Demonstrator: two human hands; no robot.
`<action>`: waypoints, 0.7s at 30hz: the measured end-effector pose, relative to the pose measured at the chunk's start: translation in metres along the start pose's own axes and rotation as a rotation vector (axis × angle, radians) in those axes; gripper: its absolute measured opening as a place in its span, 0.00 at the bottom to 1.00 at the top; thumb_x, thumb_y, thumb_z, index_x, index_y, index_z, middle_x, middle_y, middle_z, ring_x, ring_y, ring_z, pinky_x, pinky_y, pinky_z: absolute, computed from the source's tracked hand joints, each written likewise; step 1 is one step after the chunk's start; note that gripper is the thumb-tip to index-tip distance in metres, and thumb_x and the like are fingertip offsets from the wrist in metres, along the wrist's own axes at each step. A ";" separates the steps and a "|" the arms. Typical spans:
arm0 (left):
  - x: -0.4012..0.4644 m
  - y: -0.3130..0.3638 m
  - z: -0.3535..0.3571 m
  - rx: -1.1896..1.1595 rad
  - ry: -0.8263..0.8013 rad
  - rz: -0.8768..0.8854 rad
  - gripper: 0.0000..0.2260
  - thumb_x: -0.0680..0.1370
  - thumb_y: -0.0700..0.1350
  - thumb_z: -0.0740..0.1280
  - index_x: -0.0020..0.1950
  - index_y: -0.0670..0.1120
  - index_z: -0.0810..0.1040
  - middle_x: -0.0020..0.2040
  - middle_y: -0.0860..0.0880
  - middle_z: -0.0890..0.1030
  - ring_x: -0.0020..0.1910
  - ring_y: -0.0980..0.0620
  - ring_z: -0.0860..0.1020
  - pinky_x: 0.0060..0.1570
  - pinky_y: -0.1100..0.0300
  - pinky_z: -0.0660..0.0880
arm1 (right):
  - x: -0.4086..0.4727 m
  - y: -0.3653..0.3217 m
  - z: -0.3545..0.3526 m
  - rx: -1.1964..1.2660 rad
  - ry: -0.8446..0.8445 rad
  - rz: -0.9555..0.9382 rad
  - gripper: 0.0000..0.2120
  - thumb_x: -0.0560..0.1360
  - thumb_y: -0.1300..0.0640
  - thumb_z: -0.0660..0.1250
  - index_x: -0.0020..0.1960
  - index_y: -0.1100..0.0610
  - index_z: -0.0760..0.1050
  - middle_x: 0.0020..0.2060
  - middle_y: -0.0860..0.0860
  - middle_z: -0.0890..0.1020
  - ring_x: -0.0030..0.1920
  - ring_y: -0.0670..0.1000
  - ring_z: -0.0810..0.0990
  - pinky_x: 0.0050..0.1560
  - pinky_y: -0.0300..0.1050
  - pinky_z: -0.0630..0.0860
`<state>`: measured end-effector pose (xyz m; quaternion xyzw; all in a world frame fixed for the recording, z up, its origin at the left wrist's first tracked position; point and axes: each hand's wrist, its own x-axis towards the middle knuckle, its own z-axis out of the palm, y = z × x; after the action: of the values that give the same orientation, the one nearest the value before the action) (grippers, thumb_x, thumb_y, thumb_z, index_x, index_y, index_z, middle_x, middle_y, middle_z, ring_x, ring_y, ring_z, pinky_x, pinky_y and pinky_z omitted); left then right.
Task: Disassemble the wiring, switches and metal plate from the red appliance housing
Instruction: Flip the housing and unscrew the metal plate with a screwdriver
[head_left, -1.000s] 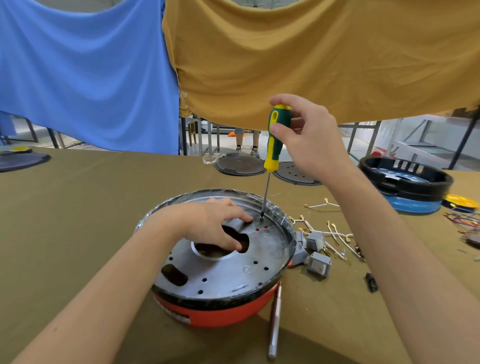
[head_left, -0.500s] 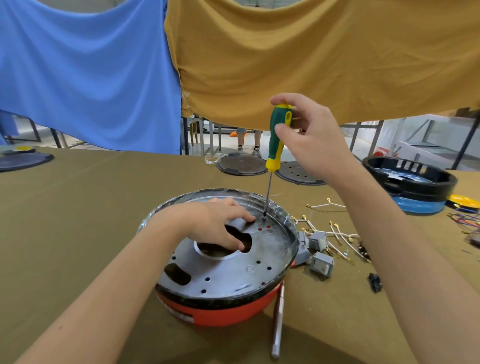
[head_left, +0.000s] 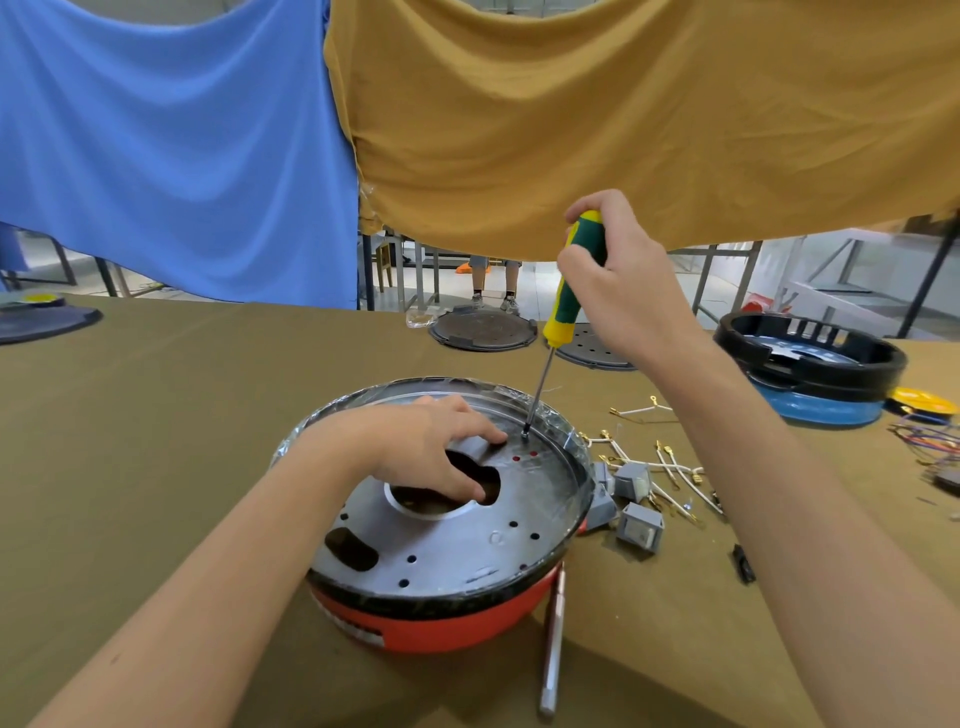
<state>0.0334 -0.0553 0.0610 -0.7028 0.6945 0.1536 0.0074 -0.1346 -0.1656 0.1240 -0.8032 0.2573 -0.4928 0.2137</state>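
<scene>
The red appliance housing (head_left: 415, 621) sits on the olive tabletop (head_left: 156, 441) directly in front of the person, open side up, with the round metal plate (head_left: 452, 540) lying across its mouth inside a black rim. The left hand (head_left: 431, 447) rests on the plate, its fingers curled over the edge of the large central opening and gripping it. The right hand (head_left: 618, 275) is wrapped around the green-and-yellow handle of a screwdriver (head_left: 563, 306), which stands nearly upright, leaning slightly, with its tip touching the plate at the far edge, just beyond the left hand's fingertips and close to two small red-showing holes.

Just beside the housing on the right lie several grey switches (head_left: 640, 527) and loose white wires (head_left: 670, 470) with gold terminals, spread over the tabletop. A slim metal rod (head_left: 551, 639) lies against the housing's near right side. Farther right stands a black-and-blue housing (head_left: 810, 374), with a tangle of coloured wires near the edge of view. Two dark round covers (head_left: 483, 330) lie at the far side of the tabletop, under hanging blue (head_left: 171, 145) and mustard cloths (head_left: 623, 114).
</scene>
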 end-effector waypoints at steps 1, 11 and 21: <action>0.000 0.000 0.000 0.000 0.001 0.001 0.28 0.77 0.59 0.68 0.75 0.65 0.61 0.72 0.57 0.62 0.73 0.52 0.60 0.72 0.48 0.62 | 0.000 0.000 0.001 -0.025 0.023 -0.011 0.10 0.79 0.53 0.63 0.60 0.51 0.71 0.45 0.52 0.72 0.36 0.42 0.70 0.33 0.28 0.67; 0.000 0.000 0.000 0.009 0.003 0.006 0.28 0.77 0.59 0.68 0.75 0.64 0.61 0.72 0.56 0.62 0.73 0.52 0.60 0.72 0.48 0.62 | 0.002 0.000 0.000 -0.086 0.032 -0.048 0.15 0.79 0.59 0.58 0.65 0.54 0.71 0.36 0.46 0.71 0.31 0.42 0.68 0.31 0.31 0.64; 0.000 0.000 0.001 0.013 0.007 0.003 0.28 0.77 0.59 0.68 0.75 0.64 0.62 0.71 0.56 0.63 0.73 0.52 0.59 0.72 0.47 0.62 | 0.000 -0.005 0.005 -0.127 0.105 -0.091 0.19 0.80 0.59 0.62 0.70 0.53 0.71 0.48 0.49 0.73 0.43 0.43 0.70 0.41 0.25 0.64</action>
<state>0.0337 -0.0556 0.0603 -0.7022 0.6966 0.1468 0.0094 -0.1289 -0.1612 0.1255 -0.7991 0.2623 -0.5260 0.1262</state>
